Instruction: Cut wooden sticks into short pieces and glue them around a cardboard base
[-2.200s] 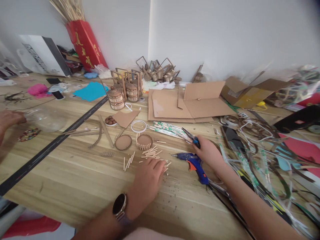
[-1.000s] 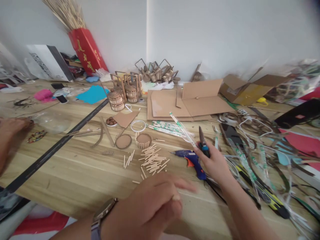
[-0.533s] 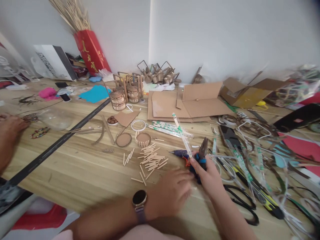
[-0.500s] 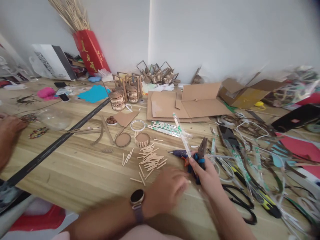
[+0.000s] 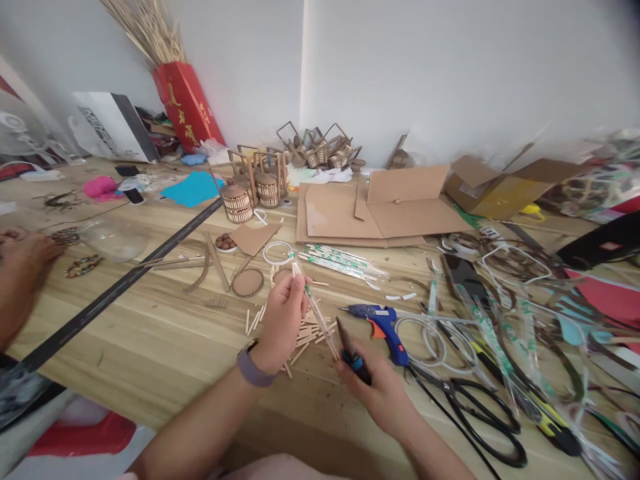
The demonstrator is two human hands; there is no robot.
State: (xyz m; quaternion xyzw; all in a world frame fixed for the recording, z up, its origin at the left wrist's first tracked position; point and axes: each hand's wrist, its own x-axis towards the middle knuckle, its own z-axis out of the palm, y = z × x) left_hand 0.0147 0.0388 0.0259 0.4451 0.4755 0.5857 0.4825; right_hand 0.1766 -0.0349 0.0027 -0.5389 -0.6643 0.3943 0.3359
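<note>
My left hand (image 5: 281,319), with a watch on its wrist, pinches the upper end of a pair of chopsticks (image 5: 324,327) in a clear wrapper with green print. The bare lower end meets the fingers of my right hand (image 5: 383,393), which is also closed round a pair of pliers (image 5: 356,363) with dark jaws pointing up and away. Under the chopsticks lies a pile of short sticks (image 5: 304,339), partly hidden by my left hand. More wrapped chopsticks (image 5: 343,261) lie behind. A blue glue gun (image 5: 383,323) rests right of the pliers.
Scissors (image 5: 483,413), a cutter knife (image 5: 550,420) and tangled strips crowd the right side. Cardboard sheets (image 5: 340,213) and small woven baskets (image 5: 237,202) stand farther back. Another person's hand (image 5: 27,257) is at the far left, near beaded bracelets (image 5: 83,265).
My left hand has moved up and left and now grips the wrapped end of the chopsticks. My right hand has come down and left with the pliers, uncovering the glue gun.
</note>
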